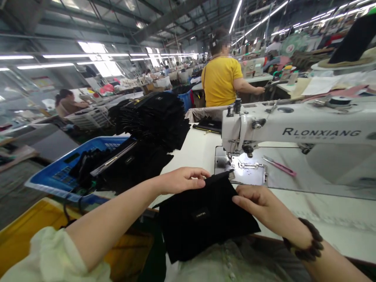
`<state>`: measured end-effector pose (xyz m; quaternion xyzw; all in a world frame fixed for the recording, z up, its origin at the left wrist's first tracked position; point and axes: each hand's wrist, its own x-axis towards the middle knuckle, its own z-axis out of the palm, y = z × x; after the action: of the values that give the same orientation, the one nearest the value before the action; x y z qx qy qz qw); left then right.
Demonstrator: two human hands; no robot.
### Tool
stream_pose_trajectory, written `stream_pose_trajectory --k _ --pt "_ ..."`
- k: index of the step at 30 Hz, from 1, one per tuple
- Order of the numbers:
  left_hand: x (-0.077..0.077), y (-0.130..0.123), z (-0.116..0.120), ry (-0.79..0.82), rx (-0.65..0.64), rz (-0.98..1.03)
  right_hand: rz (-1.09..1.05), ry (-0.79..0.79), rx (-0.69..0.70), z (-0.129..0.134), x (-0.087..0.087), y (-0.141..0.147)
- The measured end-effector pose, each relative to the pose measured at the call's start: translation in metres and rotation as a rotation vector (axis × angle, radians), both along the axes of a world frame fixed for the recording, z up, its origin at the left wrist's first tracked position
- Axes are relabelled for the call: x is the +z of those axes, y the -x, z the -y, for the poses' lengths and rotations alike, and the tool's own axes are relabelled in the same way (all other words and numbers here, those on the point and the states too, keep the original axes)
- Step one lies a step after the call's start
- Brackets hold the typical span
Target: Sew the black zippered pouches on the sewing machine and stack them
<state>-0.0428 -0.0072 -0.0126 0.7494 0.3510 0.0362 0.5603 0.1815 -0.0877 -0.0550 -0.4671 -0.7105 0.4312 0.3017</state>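
Note:
A black fabric panel with a small lettered label lies over the near edge of the sewing table, its lower part hanging toward my lap. My left hand pinches its upper edge, thumb in front and fingers behind. At its right side, my right hand grips the cloth between thumb and curled fingers. The panel's upper right corner is close to the needle area of a white sewing machine. Pink-handled thread snips rest on the machine bed, beyond my right hand.
A tall stack of black fabric pieces stands at the left, beside a blue basket holding more. A black zippered piece lies behind the machine head. A yellow bin is low at left. A person in a yellow shirt stands beyond the table.

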Motion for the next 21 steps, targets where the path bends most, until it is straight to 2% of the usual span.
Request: stream_pose_trajectory --k 4,6,11,16,18,21 --pt "-0.004 -0.01 -0.005 0.098 -0.141 0.012 0.041 -0.007 0.028 -0.002 0.006 0.003" --pt "-0.007 -0.016 -0.006 0.092 -0.146 0.061 0.037 0.005 0.076 -0.001 0.01 0.003" --pt "-0.012 -0.023 -0.004 0.238 0.104 0.064 0.059 -0.014 0.105 0.001 0.013 0.001" --pt "-0.01 -0.028 0.0 0.351 0.15 0.18 0.11 -0.007 0.086 -0.001 0.007 0.0" --pt "-0.009 -0.029 0.001 0.31 0.192 0.179 0.122 -0.005 0.072 -0.003 0.005 0.0" --pt "-0.004 -0.029 0.001 0.105 0.263 0.125 0.14 -0.007 0.028 -0.004 0.003 -0.002"
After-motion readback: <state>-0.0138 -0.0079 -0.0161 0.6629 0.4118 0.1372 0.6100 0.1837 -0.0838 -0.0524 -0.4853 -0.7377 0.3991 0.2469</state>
